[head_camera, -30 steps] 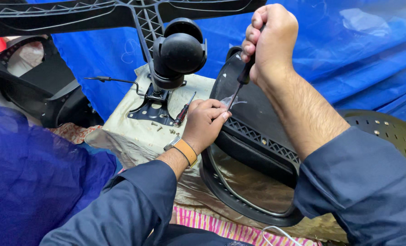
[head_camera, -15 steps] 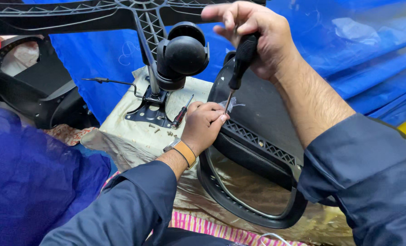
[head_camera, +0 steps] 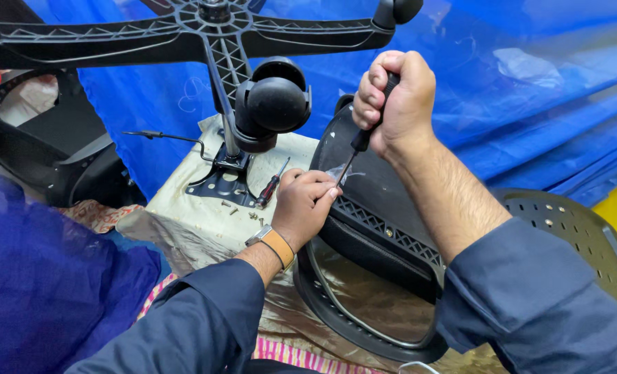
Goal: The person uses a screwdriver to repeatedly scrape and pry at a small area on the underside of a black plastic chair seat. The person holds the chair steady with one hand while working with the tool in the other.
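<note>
My right hand (head_camera: 397,98) is closed around the black handle of a screwdriver (head_camera: 358,143) whose thin shaft slants down to the left. My left hand (head_camera: 306,202), with a tan-strapped watch on the wrist, rests on the black plastic chair-back frame (head_camera: 381,242) and pinches the screwdriver's tip where it meets the frame, beside a scrap of clear plastic. The frame lies tilted across the padded stand, its mesh-ribbed edge facing me.
An upturned black chair base (head_camera: 218,34) with a caster wheel (head_camera: 275,104) hangs just behind my hands. A second screwdriver (head_camera: 270,185), a metal mounting plate (head_camera: 222,181) and loose screws lie on the covered seat (head_camera: 184,221). Blue plastic sheeting surrounds everything; a perforated black seat shell (head_camera: 578,235) sits right.
My right hand opened its fingers on the handle half a second ago and has closed round it again. The left hand has stayed at the tip.
</note>
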